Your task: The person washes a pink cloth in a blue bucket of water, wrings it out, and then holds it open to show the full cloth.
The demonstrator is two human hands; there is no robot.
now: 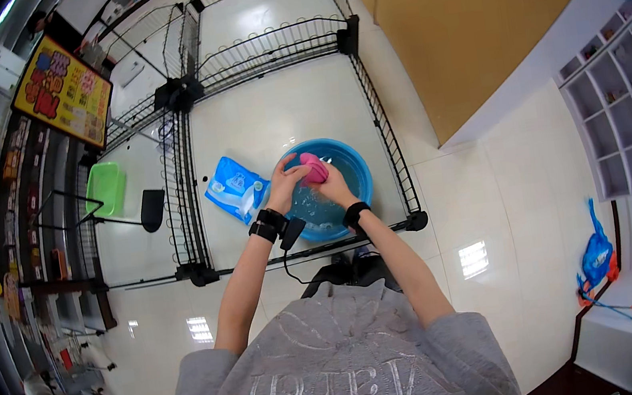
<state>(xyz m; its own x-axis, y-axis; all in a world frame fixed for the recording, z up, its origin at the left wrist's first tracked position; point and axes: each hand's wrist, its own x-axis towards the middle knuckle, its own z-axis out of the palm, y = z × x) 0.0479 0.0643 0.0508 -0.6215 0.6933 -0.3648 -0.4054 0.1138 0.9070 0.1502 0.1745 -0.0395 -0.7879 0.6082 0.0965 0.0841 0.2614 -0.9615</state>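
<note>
A bunched pink cloth (313, 167) is held over a round blue plastic basin (366, 175) of water with some suds. My right hand (335, 185) grips the cloth from its right and lower side. Beside it my left hand (286, 182) has its fingers apart at the cloth's left edge; whether it grips the cloth I cannot tell. Left of the basin, a blue and white plastic package (237, 189) lies on the pale floor of a wire pen. Black straps circle both wrists, and a small black device with a cable hangs by the left one.
Black wire pen panels (386, 133) surround the basin, with a low front rail (300, 254) under my forearms. In the left compartment are a green plastic tray (107, 189) and a black-framed object (153, 210). A yellow sign (62, 91) stands upper left; a blue bag (597, 255) lies far right.
</note>
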